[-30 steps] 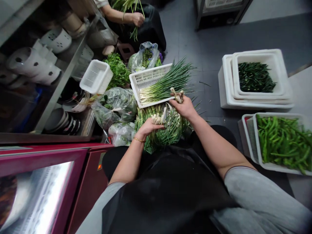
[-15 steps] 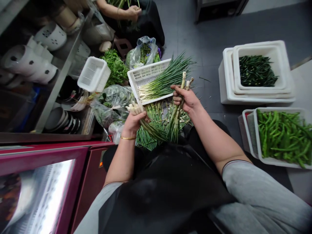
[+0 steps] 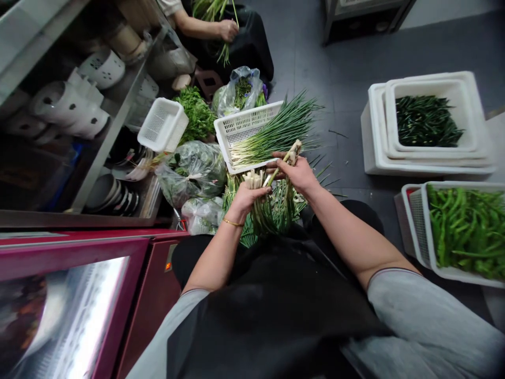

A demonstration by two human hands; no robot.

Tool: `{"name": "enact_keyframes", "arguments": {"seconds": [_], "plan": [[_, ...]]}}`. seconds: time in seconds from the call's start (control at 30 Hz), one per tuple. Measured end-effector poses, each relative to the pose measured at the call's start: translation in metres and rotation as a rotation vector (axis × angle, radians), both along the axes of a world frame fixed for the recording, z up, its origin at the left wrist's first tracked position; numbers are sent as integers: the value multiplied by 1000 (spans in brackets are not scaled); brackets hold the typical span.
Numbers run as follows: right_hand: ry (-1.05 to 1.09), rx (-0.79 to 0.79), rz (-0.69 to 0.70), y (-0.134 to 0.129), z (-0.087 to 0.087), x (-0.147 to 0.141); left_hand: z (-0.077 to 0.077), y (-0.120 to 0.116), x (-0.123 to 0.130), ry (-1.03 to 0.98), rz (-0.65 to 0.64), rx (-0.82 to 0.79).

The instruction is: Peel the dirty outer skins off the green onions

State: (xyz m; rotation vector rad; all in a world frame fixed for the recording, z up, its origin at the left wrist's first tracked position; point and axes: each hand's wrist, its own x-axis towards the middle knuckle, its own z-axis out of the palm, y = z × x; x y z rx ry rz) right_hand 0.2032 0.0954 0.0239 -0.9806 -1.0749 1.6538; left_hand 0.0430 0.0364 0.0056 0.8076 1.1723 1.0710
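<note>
My left hand (image 3: pixel 248 197) is closed round a bunch of scallions (image 3: pixel 254 179), white ends up, green leaves hanging toward my lap. My right hand (image 3: pixel 296 172) grips a few more scallions (image 3: pixel 292 153) with soil-stained, rooty ends, and one stalk slants down to the left hand's thumb. The hands are close together. Just beyond them a white plastic basket (image 3: pixel 225 138) holds scallions (image 3: pixel 276 134) laid side by side, leaves over its right edge. Below my hands lies a loose heap of scallions (image 3: pixel 249 234), partly hidden by my arms.
Bagged greens (image 3: pixel 197 173) and a small white basket (image 3: pixel 163 123) stand left, beside a shelf with pots. Nested white tubs (image 3: pixel 371 131) with dark green vegetables and a basket of green peppers (image 3: pixel 465 231) are at right. A co-worker's hand (image 3: pixel 229 30) holds green stalks at the top.
My left hand has moved right, toward the right hand. A stalk from the right hand's scallions now tilts across to the left hand. The view has shifted slightly.
</note>
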Motion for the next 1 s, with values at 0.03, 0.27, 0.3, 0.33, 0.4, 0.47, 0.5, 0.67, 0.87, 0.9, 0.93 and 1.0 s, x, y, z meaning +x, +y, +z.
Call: {"name": "enact_keyframes", "arguments": {"seconds": [0.03, 0.27, 0.3, 0.33, 0.4, 0.47, 0.5, 0.67, 0.87, 0.9, 0.93, 1.0], "plan": [[-85, 39, -26, 2, 0, 3, 0, 1, 0, -9, 4, -9], [-579, 344, 157, -3, -15, 0, 1, 10, -6, -90, 185, -49], [-616, 352, 259, -6, -19, -5, 1, 11, -8, -95, 193, -43], [-632, 359, 324, -9, -23, -9, 1, 11, -9, -91, 191, -33], [-612, 377, 339, -14, -27, -14, 1, 10, -13, -65, 163, -12], [-580, 401, 323, -16, -27, -15, 0, 8, -16, -39, 102, 1], [-579, 416, 337, -16, -25, -13, -1, 6, -18, -34, 70, 3], [-684, 555, 490, -16, -17, -7, -10, 0, -26, -85, 23, -10], [-1205, 722, 515, -29, -16, -19, -23, -1, -15, -111, 183, -126], [-1263, 724, 533, -30, -15, -20, -25, -1, -13, -113, 187, -140], [-1272, 721, 557, -29, -14, -20, -26, -1, -13, -112, 170, -145], [-1156, 687, 575, -22, -11, -14, -26, -3, -15, -103, 82, -140]]}}
